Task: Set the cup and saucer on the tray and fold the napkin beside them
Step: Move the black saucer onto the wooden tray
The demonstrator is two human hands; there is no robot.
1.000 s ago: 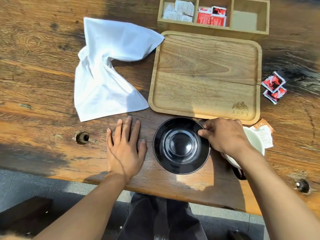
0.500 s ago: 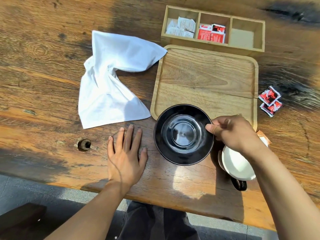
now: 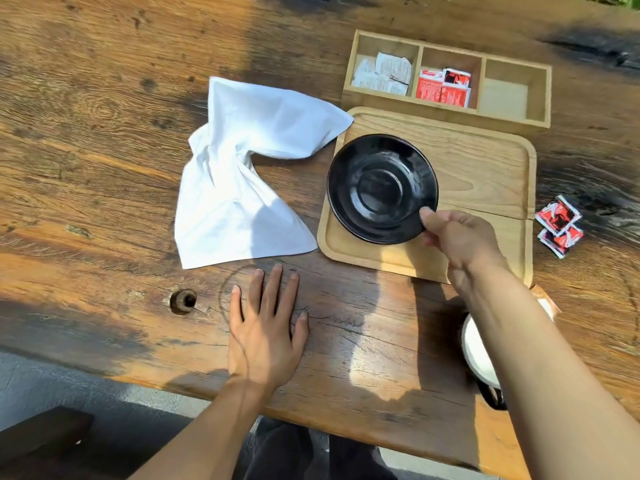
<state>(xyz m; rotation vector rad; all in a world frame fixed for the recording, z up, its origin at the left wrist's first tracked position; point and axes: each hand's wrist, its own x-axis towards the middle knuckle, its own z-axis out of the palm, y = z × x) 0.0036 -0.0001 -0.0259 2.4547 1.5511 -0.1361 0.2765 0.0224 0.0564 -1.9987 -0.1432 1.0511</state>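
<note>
Head view, looking down: my right hand (image 3: 457,237) has the black saucer (image 3: 381,188) pinched at its near-right rim, thumb on top and the other fingers tucked beneath, out of sight. I hold it by the edge so that, as I judge it, the hand can slip away cleanly once it is flat. The saucer hangs over the left half of the wooden tray (image 3: 485,174), tilted a little, its left rim close to the tray's raised lip; whether it touches the wood yet I cannot tell. My left hand (image 3: 263,334) lies flat and spread on the table (image 3: 104,168), gripping nothing, likely just steadying me. The cup (image 3: 476,355) waits on the table near my right forearm, mostly hidden by it. The white napkin (image 3: 239,188) lies crumpled left of the tray, one corner lapping the tray's far-left corner. Room is good: the tray's right half is bare, so there is space there. The compartment box (image 3: 512,98) sits against the tray's far edge, so I would keep away from that side.
</note>
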